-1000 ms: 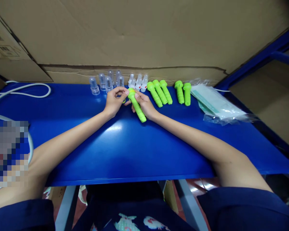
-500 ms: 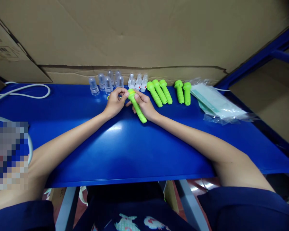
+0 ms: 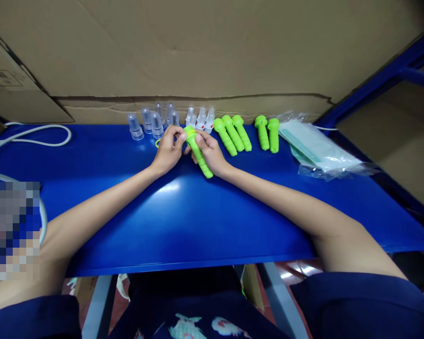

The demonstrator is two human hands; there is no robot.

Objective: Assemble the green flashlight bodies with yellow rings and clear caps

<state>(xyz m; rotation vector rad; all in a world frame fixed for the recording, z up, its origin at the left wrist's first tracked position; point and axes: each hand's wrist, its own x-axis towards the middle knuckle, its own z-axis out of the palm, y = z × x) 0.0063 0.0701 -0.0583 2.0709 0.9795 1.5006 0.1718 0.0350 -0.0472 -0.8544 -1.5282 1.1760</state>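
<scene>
My right hand [image 3: 210, 151] is wrapped round a lime-green ribbed flashlight body [image 3: 201, 159], its wide end pointing away from me. The fingers of my left hand [image 3: 170, 149] are pinched at the rim of that wide end, where a yellowish band shows. What lies between the left fingertips is too small to make out. A yellow ring [image 3: 158, 143] lies on the table beside the left knuckles. Beyond my hands stand several clear plastic caps [image 3: 157, 125] and, to their right, 3 clear-topped pieces with white bases [image 3: 200, 119].
More green flashlight bodies [image 3: 232, 134] lie in two groups right of my hands. A clear bag with white and green contents [image 3: 320, 146] is at the right. White cable [image 3: 38, 127] loops on the left. Cardboard [image 3: 183, 52] walls the back of the blue table [image 3: 183, 221].
The view has shifted slightly. My hands hold almost the same pose on the green flashlight body, and the yellow ring on the table shows a little more.
</scene>
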